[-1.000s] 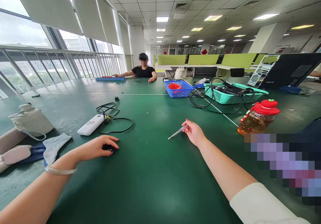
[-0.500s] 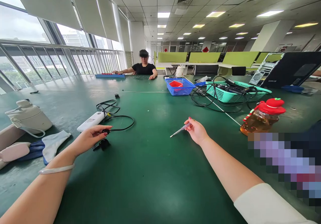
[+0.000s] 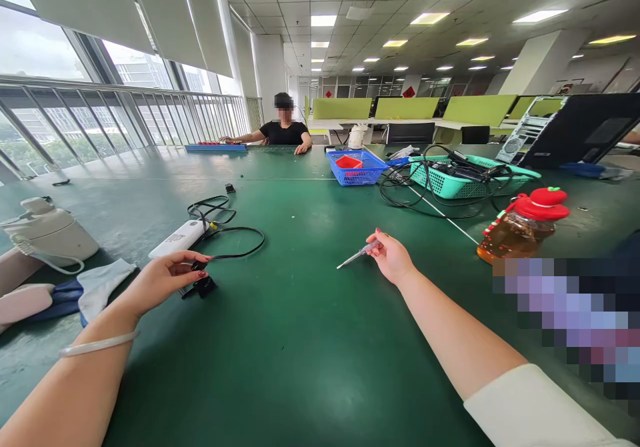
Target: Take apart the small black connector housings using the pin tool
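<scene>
My left hand (image 3: 163, 277) is closed in a pinch on a small black piece (image 3: 201, 265), partly hidden by the fingers. I cannot make out its exact kind. Right below the fingertips is a black block-like object (image 3: 205, 288); whether it joins the pinched piece does not show. A black cable (image 3: 245, 252) loops on the table beside this hand, near a white rounded device (image 3: 177, 239). Above the table at centre right, my right hand (image 3: 393, 257) grips a thin screwdriver (image 3: 357, 255) by its clear handle. Its shaft points left and down, toward me.
A blue basket (image 3: 356, 179) holds a red tray. Cables fill and spill from a teal basket (image 3: 443, 190). A red-lidded jar (image 3: 520, 233) stands right; a cream bottle (image 3: 53, 233) and blue-white cloth (image 3: 103, 283) lie left. Across the green table (image 3: 310, 367) sits a person (image 3: 285, 130).
The view has shifted slightly, so the table's things sit a little higher and further left. Both hands keep their grips and nearly the same places.
</scene>
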Demonstrator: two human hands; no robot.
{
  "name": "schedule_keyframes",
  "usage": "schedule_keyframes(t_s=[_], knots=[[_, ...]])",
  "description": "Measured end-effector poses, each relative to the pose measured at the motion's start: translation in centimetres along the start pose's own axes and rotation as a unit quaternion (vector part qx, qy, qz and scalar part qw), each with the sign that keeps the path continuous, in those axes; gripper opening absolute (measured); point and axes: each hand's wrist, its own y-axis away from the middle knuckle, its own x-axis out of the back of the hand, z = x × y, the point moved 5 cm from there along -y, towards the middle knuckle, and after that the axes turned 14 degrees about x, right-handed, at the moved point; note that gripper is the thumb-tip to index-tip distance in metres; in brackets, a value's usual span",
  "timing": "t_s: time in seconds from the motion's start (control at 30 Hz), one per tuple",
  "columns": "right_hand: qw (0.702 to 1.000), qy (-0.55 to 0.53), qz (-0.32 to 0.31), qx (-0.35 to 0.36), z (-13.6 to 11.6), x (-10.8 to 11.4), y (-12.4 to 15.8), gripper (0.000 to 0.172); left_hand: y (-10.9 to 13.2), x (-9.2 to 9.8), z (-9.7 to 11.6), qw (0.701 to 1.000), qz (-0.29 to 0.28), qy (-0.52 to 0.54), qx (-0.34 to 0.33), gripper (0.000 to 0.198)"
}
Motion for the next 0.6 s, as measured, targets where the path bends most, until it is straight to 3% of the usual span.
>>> schedule_keyframes(t_s=[0.23,0.6], knots=[[1.000,0.009,-0.004,0.009,-0.13,-0.10,0.00,0.042,0.46,0.43,0.88,0.997,0.056,0.003,-0.054,0.066],[1.000,0.007,-0.005,0.007,-0.28,-0.05,0.09,0.044,0.37,-0.03,-0.10,0.997,-0.055,-0.051,0.009,0.072]])
